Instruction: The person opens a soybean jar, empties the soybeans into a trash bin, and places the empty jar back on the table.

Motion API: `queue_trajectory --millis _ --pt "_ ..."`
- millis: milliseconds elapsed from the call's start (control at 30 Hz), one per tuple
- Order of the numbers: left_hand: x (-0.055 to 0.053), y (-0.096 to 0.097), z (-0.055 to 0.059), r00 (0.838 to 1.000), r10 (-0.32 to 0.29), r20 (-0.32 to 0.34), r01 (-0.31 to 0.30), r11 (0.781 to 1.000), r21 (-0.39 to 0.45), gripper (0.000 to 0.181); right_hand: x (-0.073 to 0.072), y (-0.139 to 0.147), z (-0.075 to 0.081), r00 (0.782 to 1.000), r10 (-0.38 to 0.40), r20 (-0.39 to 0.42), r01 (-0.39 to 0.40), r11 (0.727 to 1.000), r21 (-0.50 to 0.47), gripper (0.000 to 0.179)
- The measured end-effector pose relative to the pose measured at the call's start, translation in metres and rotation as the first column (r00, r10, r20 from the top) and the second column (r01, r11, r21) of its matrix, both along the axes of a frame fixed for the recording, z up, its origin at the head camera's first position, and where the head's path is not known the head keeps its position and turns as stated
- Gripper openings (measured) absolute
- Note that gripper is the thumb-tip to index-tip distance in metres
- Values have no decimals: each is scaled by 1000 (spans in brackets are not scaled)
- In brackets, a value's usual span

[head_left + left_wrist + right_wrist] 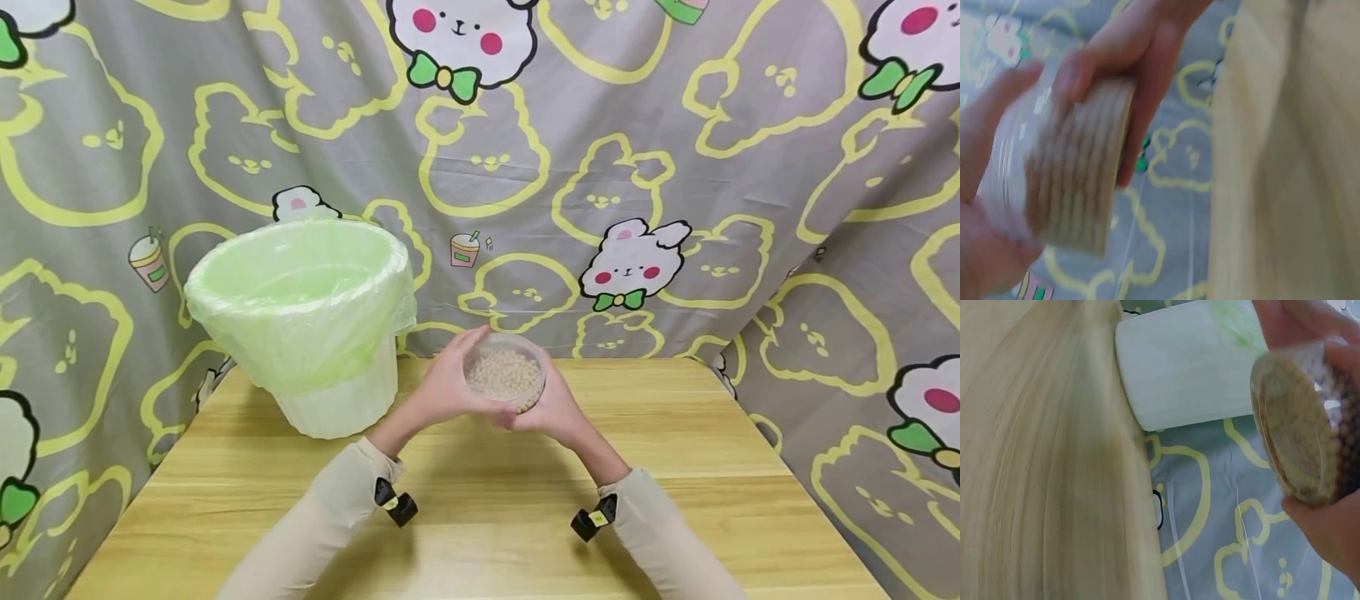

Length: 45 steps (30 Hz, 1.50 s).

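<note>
A clear round jar [504,375] of pale, round dried beans is held above the table between both hands. My left hand [444,385] grips its left side. In the left wrist view, the left fingers curve round the jar's clear upper part, above the beans [1075,181]. My right hand [558,408] holds the jar from the right. Its thumb lies near the jar's base [1291,425] in the right wrist view. The jar is slightly tilted, and I cannot tell whether a lid covers its mouth.
A white bin [337,412] with a pale green plastic liner [300,333] stands on the wooden table [495,533], to the left of the hands. Behind the table hangs a grey patterned curtain [510,233], which also runs along the sides.
</note>
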<state>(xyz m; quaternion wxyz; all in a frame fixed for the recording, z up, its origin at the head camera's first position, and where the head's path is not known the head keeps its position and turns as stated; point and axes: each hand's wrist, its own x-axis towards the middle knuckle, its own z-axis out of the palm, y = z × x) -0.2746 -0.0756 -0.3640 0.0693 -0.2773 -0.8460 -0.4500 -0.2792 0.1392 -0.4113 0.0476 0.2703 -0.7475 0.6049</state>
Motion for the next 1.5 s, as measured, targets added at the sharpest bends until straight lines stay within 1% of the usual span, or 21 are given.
queue_trajectory --millis 33,67,100,133,200,267,367,433,500,600,667,767,833,967,1067,1133,1200,1333,1433,1500 --pt "2 3 0 999 33 5 -33 999 3 122 0 -1 0 1000 -26 3 26 1000 -2 116" --pt "4 5 0 999 53 7 -53 999 4 124 0 -1 0 999 -46 7 46 999 -3 116" --pt "5 6 0 998 63 7 -63 998 4 125 0 -1 0 998 -56 10 56 998 0 116" --pt "5 7 0 998 59 11 -59 998 3 126 0 -1 0 998 -58 14 58 998 -1 116" --pt "2 3 2 1000 17 6 -17 1000 -5 127 0 1 0 999 -40 11 40 999 8 116" --pt "-1 -2 5 999 -54 6 54 998 -19 126 0 4 0 1000 -5 10 5 1000 23 115" --pt "-6 -9 7 987 -156 31 157 987 -38 122 1 6 -1 999 49 13 -49 998 29 115" --pt "-7 -11 7 983 -178 39 180 983 -47 119 2 5 -1 998 64 19 -65 998 24 115" --pt "-7 -10 5 987 -156 29 157 986 -49 118 2 4 -2 998 57 17 -57 998 15 115" --pt "-5 -5 2 996 -88 -3 88 995 -38 118 1 1 -4 999 36 10 -36 999 5 117" --pt "-4 -3 -1 998 -51 -23 51 998 -26 118 0 0 -6 1000 25 4 -25 1000 3 118" --pt "-3 -1 -3 999 -21 -48 21 1000 -5 116 0 -1 -6 1000 21 1 -21 1000 5 118" --pt "-2 -3 -3 998 -6 -60 7 1000 18 114 0 0 -6 1000 2 2 -2 1000 19 118" --pt "-1 -10 -3 996 38 -86 -34 998 47 109 1 4 -5 999 -37 19 36 999 40 114" --pt "-2 -21 -6 994 81 -68 -78 996 40 105 0 8 -5 998 -50 31 48 998 47 113" --pt "-2 -29 -10 993 110 -35 -109 994 29 104 0 11 -5 998 -57 32 56 997 53 112" --pt "-3 -38 -16 990 138 2 -138 990 15 103 -1 14 -4 998 -62 28 60 997 58 111" --pt "-7 -53 -33 982 172 74 -172 985 -3 100 -2 21 -4 996 -87 24 85 994 74 110" --pt "-11 -61 -48 975 183 125 -181 983 -25 98 -3 26 -4 993 -112 26 109 990 88 110" --pt "-13 -65 -58 971 187 147 -182 982 -46 100 -4 29 -3 991 -127 29 124 988 95 110"
